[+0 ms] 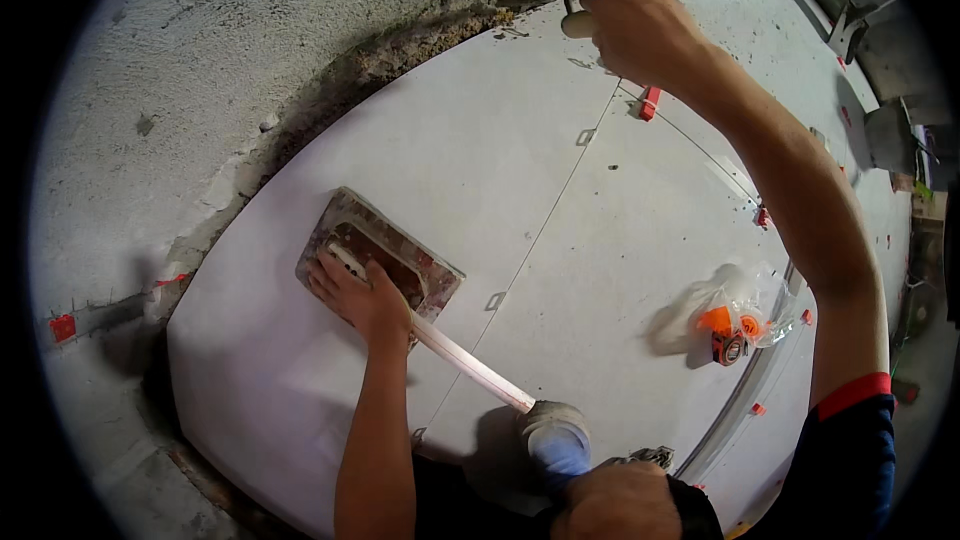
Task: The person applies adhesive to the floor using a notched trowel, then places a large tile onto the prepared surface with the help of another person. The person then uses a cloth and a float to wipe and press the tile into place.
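My right hand is closed round the handle of a trowel. Its dark blade reaches to the far edge of the pale floor tiles, by the rough wall. My left hand rests on a dirty rectangular flat-based tool, with its fingers over a pale grip. That tool lies flat on a large tile; its exact kind is unclear. A long whitish bar runs from beside my left wrist toward my shoe.
A rough concrete wall borders the tiles, with a crumbly gap between. To the right lie a tape measure and a clear plastic bag. Red wedges and small clips sit along the joints. Tools stand far right.
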Available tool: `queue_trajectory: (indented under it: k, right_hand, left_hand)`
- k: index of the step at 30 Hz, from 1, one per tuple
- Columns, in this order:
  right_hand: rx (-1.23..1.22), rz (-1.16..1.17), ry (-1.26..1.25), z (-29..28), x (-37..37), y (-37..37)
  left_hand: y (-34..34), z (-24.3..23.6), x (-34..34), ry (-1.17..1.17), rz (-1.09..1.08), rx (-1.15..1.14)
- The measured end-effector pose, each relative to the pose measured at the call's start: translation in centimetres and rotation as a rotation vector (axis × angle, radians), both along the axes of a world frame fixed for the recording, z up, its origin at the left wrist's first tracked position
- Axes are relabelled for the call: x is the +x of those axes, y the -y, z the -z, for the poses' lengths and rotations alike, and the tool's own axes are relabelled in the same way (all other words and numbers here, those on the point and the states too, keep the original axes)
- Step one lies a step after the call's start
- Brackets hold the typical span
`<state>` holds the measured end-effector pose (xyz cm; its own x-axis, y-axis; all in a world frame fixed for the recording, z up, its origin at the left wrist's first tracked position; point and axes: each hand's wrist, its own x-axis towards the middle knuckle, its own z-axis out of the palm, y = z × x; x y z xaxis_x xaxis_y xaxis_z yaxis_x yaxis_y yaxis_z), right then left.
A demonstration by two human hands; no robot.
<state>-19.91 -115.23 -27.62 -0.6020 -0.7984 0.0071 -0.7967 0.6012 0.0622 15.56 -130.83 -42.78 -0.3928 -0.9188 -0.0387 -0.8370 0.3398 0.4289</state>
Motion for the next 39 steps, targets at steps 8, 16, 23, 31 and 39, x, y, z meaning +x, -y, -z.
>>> queue_trajectory:
  k: [8, 16, 23, 31, 39]
  right_hand:
    - [-0.012, 0.013, 0.043, 1.9, -1.8, -1.1]
    - [0.039, -0.044, -0.040, 4.6, -0.1, 0.8]
    - [-0.084, -0.034, 0.073, 2.4, 1.2, -0.5]
    - [0.026, 0.007, -0.099, 2.1, -3.0, -4.3]
    - [0.086, -0.020, -0.025, 2.1, -2.6, -2.6]
  left_hand:
    - [0.1, 0.3, 0.4, -0.044, 0.025, -0.059]
    - [-0.1, 0.3, -0.1, -0.047, 0.016, -0.046]
    - [0.3, 0.6, 0.6, -0.015, 0.037, -0.078]
    - [0.0, 0.5, 0.1, -0.038, 0.046, -0.103]
    - [-0.1, 0.2, 0.1, -0.027, 0.050, -0.099]
